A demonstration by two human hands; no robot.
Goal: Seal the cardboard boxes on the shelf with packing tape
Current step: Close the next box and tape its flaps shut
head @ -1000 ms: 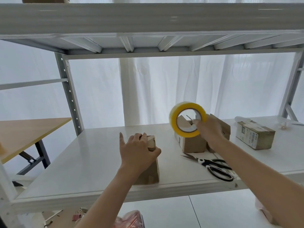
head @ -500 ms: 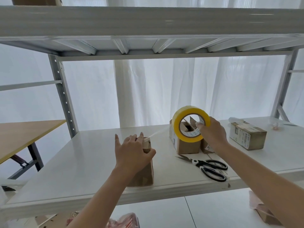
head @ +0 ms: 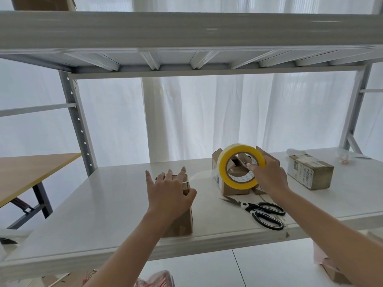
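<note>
- Small cardboard box (head: 180,223): stands upright near the front edge of the shelf (head: 103,204), directly under the left hand (head: 170,191). It is plain brown and taller than it is wide.
- Left hand: the palm lies over the top of the small cardboard box, fingers reaching across the far edge and thumb hooked round the right side, holding the box in place.
- Tape roll (head: 222,168): held on edge in the air, to the right of the small cardboard box and slightly above it. It is yellowish, glossy tape on a white printed core.
- Right hand (head: 269,179): grips the tape roll, with fingertips hooked into the core from the right.
- Tape strip (head: 203,175): clear, and runs from the roll leftward to the box top, where it meets the left hand.
- Open box (head: 234,191): stands on the shelf just behind the roll, flaps up. Its contents are mostly hidden by the roll, possibly only folded inner flaps.
- Labelled box (head: 310,172): closed, lies further right on the shelf, with a printed label on its end.
- Scissors (head: 263,213): black-handled, flat on the shelf in front of the open box and below the right forearm.
- Table (head: 31,172): wooden top, stands left of the shelf frame.
</note>
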